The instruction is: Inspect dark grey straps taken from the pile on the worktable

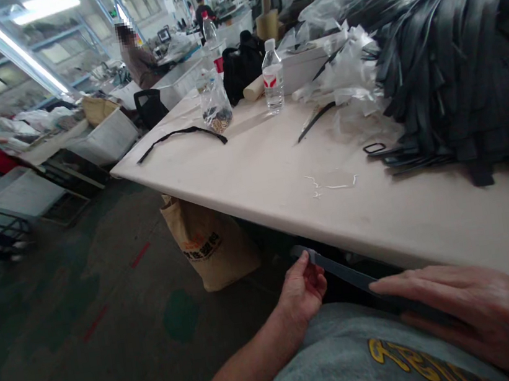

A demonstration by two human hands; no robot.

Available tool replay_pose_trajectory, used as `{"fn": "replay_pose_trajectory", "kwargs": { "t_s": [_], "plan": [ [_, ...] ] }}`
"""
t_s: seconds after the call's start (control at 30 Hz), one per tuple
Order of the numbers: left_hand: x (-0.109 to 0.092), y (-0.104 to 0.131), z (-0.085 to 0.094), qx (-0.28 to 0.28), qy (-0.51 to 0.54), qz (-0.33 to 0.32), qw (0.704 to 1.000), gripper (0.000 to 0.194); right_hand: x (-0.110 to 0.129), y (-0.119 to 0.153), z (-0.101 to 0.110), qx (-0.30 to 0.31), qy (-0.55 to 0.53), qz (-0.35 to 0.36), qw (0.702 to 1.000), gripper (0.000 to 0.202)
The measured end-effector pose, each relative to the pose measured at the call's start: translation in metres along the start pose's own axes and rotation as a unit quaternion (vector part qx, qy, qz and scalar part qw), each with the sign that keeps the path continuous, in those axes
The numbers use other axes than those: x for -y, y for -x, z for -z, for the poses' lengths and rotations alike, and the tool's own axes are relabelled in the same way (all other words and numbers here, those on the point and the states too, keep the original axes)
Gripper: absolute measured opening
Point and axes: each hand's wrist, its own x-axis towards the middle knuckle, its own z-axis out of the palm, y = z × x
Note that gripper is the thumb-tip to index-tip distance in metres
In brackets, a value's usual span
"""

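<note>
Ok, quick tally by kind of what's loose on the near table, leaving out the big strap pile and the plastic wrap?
Clear water bottles: 2, the second farther back
Clear bag of small parts: 1
Loose black straps: 2, one curved, one straight
Black rectangular ring: 1
Total: 6

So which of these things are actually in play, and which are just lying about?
In hand:
- black strap, pinched by left hand, right hand flat on it
- pile of black straps

Lying about:
- water bottle
- plastic bag
- loose strap
- paper bag
</note>
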Motion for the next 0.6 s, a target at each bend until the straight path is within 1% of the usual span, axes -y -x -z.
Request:
{"fn": "replay_pose_trajectory", "kwargs": {
  "t_s": [0.1,0.17,0.3,0.37,0.43,0.5,0.53,0.57,0.6],
  "plan": [
    [0.002,0.002,0.001,0.021,-0.006,0.020,1.000,0.014,0.003,-0.010,-0.005,-0.026,-0.012,0.049,0.998,0.025],
    [0.003,0.004,0.003,0.035,-0.007,0.034,0.999,0.014,-0.001,-0.016,-0.015,-0.029,-0.021,0.051,0.998,0.029],
    [0.008,0.013,0.005,0.061,-0.024,0.060,0.996,0.015,-0.020,-0.032,-0.051,0.000,0.023,0.028,0.999,0.028],
    [0.011,0.019,0.005,0.087,-0.031,0.060,0.994,0.013,-0.029,-0.040,-0.070,-0.012,0.045,0.016,0.999,0.026],
    [0.013,0.026,0.004,0.139,-0.024,0.053,0.989,0.010,-0.034,-0.046,-0.083,-0.033,0.013,0.025,0.999,0.024],
    [0.013,0.030,0.003,0.209,-0.006,0.055,0.976,0.010,-0.032,-0.048,-0.086,-0.031,-0.063,0.036,0.997,0.022],
    [0.012,0.030,0.003,0.233,0.002,0.062,0.970,0.012,-0.030,-0.048,-0.083,-0.025,-0.105,0.033,0.994,0.021],
    [0.009,0.028,0.003,0.241,0.011,0.067,0.968,0.015,-0.026,-0.046,-0.077,-0.016,-0.141,0.022,0.990,0.020],
    [0.004,0.024,0.005,0.221,0.021,0.058,0.973,0.019,-0.022,-0.044,-0.068,-0.006,-0.170,0.003,0.985,0.019]
  ]
}}
